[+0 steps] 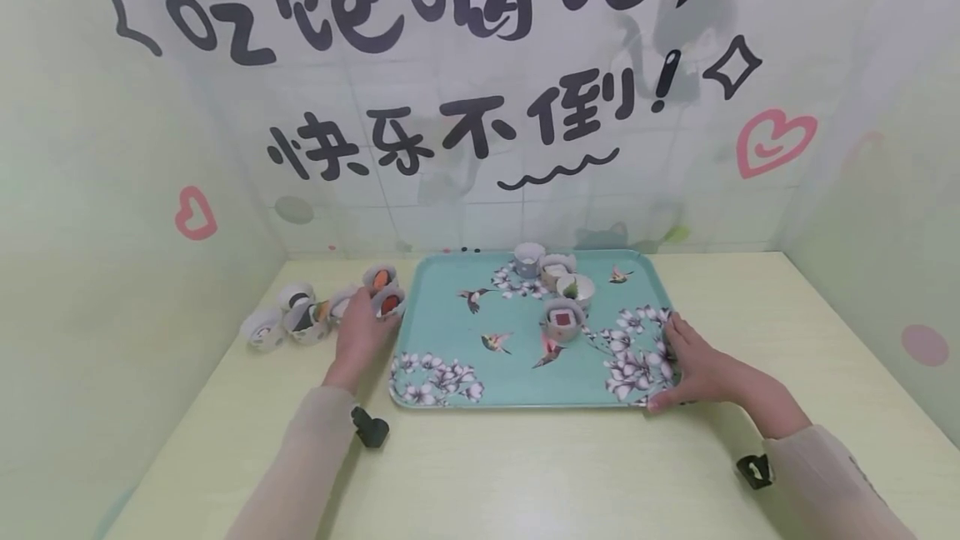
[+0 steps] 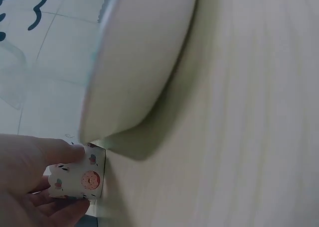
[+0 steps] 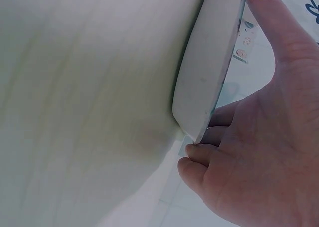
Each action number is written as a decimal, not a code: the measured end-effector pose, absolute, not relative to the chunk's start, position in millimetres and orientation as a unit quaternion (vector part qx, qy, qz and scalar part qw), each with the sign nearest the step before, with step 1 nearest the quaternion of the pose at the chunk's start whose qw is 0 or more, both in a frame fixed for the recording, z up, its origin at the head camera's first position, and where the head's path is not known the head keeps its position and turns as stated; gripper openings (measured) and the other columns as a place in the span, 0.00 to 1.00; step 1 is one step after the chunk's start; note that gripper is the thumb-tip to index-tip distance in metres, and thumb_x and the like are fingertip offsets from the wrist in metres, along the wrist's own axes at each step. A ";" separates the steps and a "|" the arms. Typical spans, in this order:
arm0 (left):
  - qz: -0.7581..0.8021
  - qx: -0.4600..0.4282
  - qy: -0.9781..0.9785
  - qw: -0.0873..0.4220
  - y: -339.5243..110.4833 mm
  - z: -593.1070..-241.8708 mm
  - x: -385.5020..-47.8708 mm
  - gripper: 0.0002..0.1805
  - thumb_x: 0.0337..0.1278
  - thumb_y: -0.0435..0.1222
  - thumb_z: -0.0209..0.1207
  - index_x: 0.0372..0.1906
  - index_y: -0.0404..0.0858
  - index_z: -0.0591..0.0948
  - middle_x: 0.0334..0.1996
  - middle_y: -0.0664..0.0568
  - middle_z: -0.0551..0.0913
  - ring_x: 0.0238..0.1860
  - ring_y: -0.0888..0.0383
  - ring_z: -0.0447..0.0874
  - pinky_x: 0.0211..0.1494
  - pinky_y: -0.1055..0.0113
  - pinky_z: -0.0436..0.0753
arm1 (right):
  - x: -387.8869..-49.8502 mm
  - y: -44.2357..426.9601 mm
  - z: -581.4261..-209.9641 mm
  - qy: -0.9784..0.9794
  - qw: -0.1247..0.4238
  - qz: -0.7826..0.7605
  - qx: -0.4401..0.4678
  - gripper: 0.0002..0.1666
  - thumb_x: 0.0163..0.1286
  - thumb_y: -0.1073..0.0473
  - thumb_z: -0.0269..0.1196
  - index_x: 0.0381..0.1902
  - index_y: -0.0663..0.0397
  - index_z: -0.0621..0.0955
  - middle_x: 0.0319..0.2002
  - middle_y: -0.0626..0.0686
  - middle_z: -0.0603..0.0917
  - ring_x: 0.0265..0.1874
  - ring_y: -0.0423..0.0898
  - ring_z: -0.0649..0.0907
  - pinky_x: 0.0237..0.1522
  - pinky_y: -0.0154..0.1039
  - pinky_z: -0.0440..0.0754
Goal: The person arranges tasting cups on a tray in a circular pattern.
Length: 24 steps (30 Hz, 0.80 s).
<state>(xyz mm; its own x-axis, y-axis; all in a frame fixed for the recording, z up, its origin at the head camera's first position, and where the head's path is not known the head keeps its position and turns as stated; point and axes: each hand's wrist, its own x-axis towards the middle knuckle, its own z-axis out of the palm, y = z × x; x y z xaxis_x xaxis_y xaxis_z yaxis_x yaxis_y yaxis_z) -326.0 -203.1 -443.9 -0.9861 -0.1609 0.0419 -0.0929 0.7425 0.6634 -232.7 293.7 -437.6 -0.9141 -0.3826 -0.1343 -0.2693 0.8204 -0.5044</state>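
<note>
My left hand [image 1: 363, 340] is at the paper cups left of the blue tray [image 1: 480, 394]; in the left wrist view its thumb and fingers [image 2: 62, 152] hold a patterned cup [image 2: 82, 179] beside the tray's rim. That cup, with a red item inside [image 1: 390, 304], stands close to the tray's left edge. My right hand [image 1: 705, 369] grips the tray's right front corner, thumb at the front rim; in the right wrist view its fingers curl at the tray's edge [image 3: 207, 67]. On the tray stand several cups, one holding a red-and-white piece [image 1: 563, 320].
Left of the tray stand several more cups, among them a white one [image 1: 264, 330] and one with a dark item [image 1: 306, 321]. A wall with black lettering [image 1: 480, 127] rises behind the pale table [image 1: 540, 473].
</note>
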 end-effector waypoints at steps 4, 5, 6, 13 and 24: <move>-0.343 0.072 -0.936 0.044 -204.0 -443.7 -324.6 0.36 0.63 0.36 0.62 0.73 0.32 0.62 0.70 0.34 0.68 0.71 0.37 0.66 0.71 0.42 0.71 | -233.2 293.1 -438.6 0.948 0.115 -0.244 -0.171 0.80 0.45 0.41 0.80 0.71 0.86 0.45 0.73 0.83 0.39 0.73 0.79 0.44 0.71 0.73 0.50; -0.339 0.072 -0.937 0.044 -204.2 -443.4 -324.4 0.36 0.63 0.36 0.62 0.73 0.32 0.62 0.70 0.34 0.68 0.71 0.37 0.66 0.71 0.43 0.71 | -233.1 293.0 -438.7 0.948 0.116 -0.244 -0.171 0.80 0.45 0.41 0.80 0.71 0.86 0.45 0.73 0.83 0.39 0.73 0.79 0.44 0.71 0.73 0.50; -0.336 0.072 -0.938 0.043 -204.4 -442.8 -324.1 0.36 0.63 0.36 0.62 0.73 0.32 0.62 0.70 0.34 0.68 0.71 0.37 0.66 0.71 0.43 0.71 | -233.0 293.4 -439.0 0.948 0.113 -0.243 -0.174 0.79 0.45 0.41 0.80 0.71 0.86 0.45 0.72 0.84 0.39 0.72 0.79 0.44 0.70 0.73 0.51; -0.327 0.069 -0.942 0.044 -204.7 -435.8 -322.3 0.37 0.63 0.37 0.63 0.73 0.31 0.62 0.69 0.34 0.68 0.70 0.37 0.67 0.71 0.43 0.71 | -233.1 292.5 -438.1 0.947 0.123 -0.247 -0.165 0.81 0.45 0.40 0.80 0.72 0.85 0.44 0.73 0.83 0.37 0.73 0.79 0.43 0.71 0.73 0.50; -0.307 0.047 -0.949 0.059 -200.7 -422.2 -317.6 0.34 0.64 0.37 0.62 0.71 0.30 0.64 0.67 0.32 0.70 0.68 0.36 0.69 0.68 0.43 0.73 | -232.9 291.7 -437.2 0.948 0.120 -0.243 -0.167 0.81 0.45 0.40 0.80 0.71 0.86 0.44 0.73 0.83 0.38 0.73 0.79 0.44 0.71 0.73 0.50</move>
<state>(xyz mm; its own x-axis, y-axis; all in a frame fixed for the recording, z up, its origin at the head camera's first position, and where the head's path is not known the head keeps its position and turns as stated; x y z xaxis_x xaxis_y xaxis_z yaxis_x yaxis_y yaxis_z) -317.6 -200.7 -422.2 -0.9887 -0.1249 0.0832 -0.0525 0.8069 0.5884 -232.9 291.7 -437.2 -0.9154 -0.3752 -0.1460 -0.2589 0.8264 -0.5001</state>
